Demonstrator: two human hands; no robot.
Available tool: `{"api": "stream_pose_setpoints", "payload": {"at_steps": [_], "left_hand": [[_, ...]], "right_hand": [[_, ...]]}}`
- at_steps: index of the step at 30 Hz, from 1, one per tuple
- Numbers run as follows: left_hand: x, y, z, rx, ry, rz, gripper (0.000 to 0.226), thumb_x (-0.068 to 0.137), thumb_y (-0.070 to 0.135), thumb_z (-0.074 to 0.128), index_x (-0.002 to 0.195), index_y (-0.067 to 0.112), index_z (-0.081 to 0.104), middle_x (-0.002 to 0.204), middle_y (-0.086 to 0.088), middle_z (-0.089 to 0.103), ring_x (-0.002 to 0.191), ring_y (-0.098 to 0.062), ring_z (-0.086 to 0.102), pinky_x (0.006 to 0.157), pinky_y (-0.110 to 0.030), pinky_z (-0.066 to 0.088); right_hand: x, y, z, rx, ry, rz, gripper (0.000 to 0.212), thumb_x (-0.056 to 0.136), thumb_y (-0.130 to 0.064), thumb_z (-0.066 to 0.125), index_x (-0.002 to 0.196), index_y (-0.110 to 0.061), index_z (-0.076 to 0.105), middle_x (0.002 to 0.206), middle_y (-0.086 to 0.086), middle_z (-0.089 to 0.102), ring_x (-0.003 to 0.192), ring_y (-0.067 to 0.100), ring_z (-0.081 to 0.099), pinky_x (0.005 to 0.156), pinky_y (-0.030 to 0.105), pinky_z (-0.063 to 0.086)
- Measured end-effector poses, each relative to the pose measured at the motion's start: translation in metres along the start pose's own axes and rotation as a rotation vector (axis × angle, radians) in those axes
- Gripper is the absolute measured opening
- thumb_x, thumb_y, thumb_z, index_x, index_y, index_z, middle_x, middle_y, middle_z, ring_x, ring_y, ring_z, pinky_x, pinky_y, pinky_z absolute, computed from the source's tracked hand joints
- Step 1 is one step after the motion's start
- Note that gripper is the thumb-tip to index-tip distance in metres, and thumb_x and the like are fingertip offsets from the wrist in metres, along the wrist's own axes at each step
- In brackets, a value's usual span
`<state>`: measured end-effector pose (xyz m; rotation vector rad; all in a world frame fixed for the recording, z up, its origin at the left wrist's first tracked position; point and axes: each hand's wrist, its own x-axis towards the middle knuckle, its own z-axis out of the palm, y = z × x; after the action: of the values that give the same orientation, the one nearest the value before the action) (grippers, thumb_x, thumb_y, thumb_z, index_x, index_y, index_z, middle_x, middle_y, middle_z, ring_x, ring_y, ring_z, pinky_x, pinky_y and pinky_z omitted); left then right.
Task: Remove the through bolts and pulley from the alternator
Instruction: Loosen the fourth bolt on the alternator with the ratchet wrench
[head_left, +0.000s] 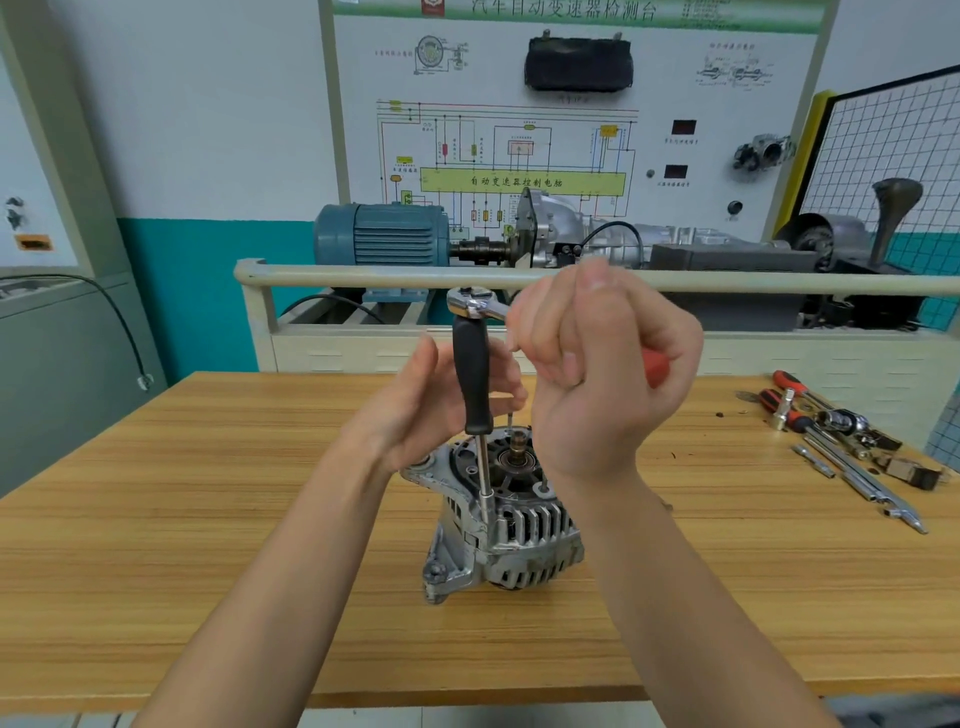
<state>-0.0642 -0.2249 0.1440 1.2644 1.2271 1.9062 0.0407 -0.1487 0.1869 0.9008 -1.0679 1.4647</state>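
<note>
Ribbed cast-metal alternator (498, 519) stands mid-table (208, 519) on pale wood grain, shaft end up. Right hand (597, 374) clenches the red-handled chrome ratchet (475, 304). Left hand (436, 405), fingers loosely curved, steadies the black-gripped steel driver (474, 384), upright at the housing rim. Loose tools (841, 441) far right.

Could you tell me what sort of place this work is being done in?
Probably an automotive training workshop: a wall panel with a wiring diagram, an electric motor coupled to a transmission rig, and an alternator on a wooden bench beside loose socket tools.
</note>
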Motion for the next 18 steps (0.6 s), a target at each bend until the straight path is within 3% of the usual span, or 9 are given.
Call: {"api": "stream_pose_setpoints", "payload": {"at_steps": [1,2,4,5,8,10,13,15,18], "left_hand": [[0.000,-0.002,0.001,0.020,0.020,0.033,0.109,0.050,0.058,0.087,0.122,-0.013,0.048,0.114,-0.031,0.049,0.105,-0.037,0.051,0.090,-0.041,0.052],[0.002,-0.005,0.003,0.052,0.047,0.069,0.086,0.053,0.048,0.089,0.112,-0.007,0.058,0.105,-0.028,0.055,0.097,-0.033,0.057,0.084,-0.039,0.054],[0.006,-0.006,0.009,0.126,0.162,0.129,0.024,0.059,0.026,0.083,0.077,0.015,0.070,0.077,-0.015,0.056,0.067,-0.022,0.058,0.064,-0.030,0.051],[0.007,-0.006,0.012,0.106,0.189,0.125,0.011,0.062,0.023,0.075,0.062,0.019,0.065,0.065,-0.008,0.050,0.052,-0.016,0.051,0.056,-0.022,0.045],[0.012,-0.004,0.017,0.037,0.096,0.062,0.028,0.068,0.025,0.072,0.057,0.017,0.047,0.044,0.008,0.036,0.035,-0.005,0.034,0.039,-0.014,0.033],[0.011,-0.007,0.014,0.162,0.061,0.049,0.040,0.068,0.040,0.078,0.070,0.013,0.048,0.052,0.006,0.047,0.047,-0.011,0.047,0.050,-0.018,0.042],[0.000,-0.028,0.005,0.478,0.292,0.093,0.042,0.078,0.056,0.055,0.085,0.014,0.062,0.077,0.004,0.067,0.081,-0.016,0.065,0.076,-0.023,0.050],[-0.010,-0.047,0.002,0.606,0.519,0.194,0.033,0.090,0.043,0.042,0.083,0.020,0.063,0.080,0.006,0.066,0.082,-0.008,0.062,0.078,-0.026,0.048],[-0.012,-0.066,0.003,1.377,0.679,0.013,0.022,0.096,0.029,0.042,0.090,0.020,0.061,0.087,0.006,0.063,0.079,-0.005,0.053,0.069,-0.025,0.040]], "right_hand": [[-0.001,0.002,0.003,-0.023,-0.003,-0.010,0.037,0.084,-0.010,0.044,0.048,-0.017,0.046,0.043,-0.009,0.036,0.035,0.011,0.029,0.042,0.028,0.023],[-0.002,0.003,0.006,-0.038,-0.006,-0.018,0.036,0.083,-0.010,0.044,0.048,-0.017,0.046,0.045,-0.010,0.038,0.035,0.012,0.029,0.041,0.029,0.023],[-0.003,0.005,0.007,-0.031,-0.010,-0.022,0.036,0.083,-0.010,0.045,0.048,-0.017,0.046,0.044,-0.009,0.036,0.035,0.013,0.028,0.040,0.029,0.023],[-0.002,0.005,0.005,-0.006,-0.014,-0.013,0.037,0.083,-0.010,0.044,0.047,-0.018,0.046,0.041,-0.008,0.035,0.034,0.012,0.029,0.041,0.028,0.023],[0.007,0.002,-0.006,0.151,0.006,0.053,0.044,0.081,-0.007,0.043,0.042,-0.026,0.037,0.040,-0.012,0.037,0.034,0.008,0.027,0.043,0.025,0.019],[0.014,0.000,-0.018,0.221,0.128,0.112,0.048,0.081,-0.002,0.042,0.037,-0.023,0.038,0.036,-0.009,0.033,0.033,0.009,0.023,0.043,0.030,0.013],[0.017,-0.001,-0.033,0.246,0.266,0.159,0.050,0.083,-0.006,0.036,0.034,-0.017,0.037,0.033,-0.007,0.028,0.032,0.009,0.023,0.044,0.025,0.020],[0.014,-0.002,-0.038,0.269,0.267,0.141,0.050,0.084,-0.006,0.034,0.035,-0.018,0.038,0.033,-0.007,0.030,0.031,0.009,0.025,0.045,0.023,0.026],[0.011,-0.002,-0.040,0.292,0.211,0.115,0.052,0.084,-0.006,0.030,0.035,-0.019,0.041,0.033,-0.009,0.033,0.031,0.007,0.028,0.046,0.022,0.029]]}}
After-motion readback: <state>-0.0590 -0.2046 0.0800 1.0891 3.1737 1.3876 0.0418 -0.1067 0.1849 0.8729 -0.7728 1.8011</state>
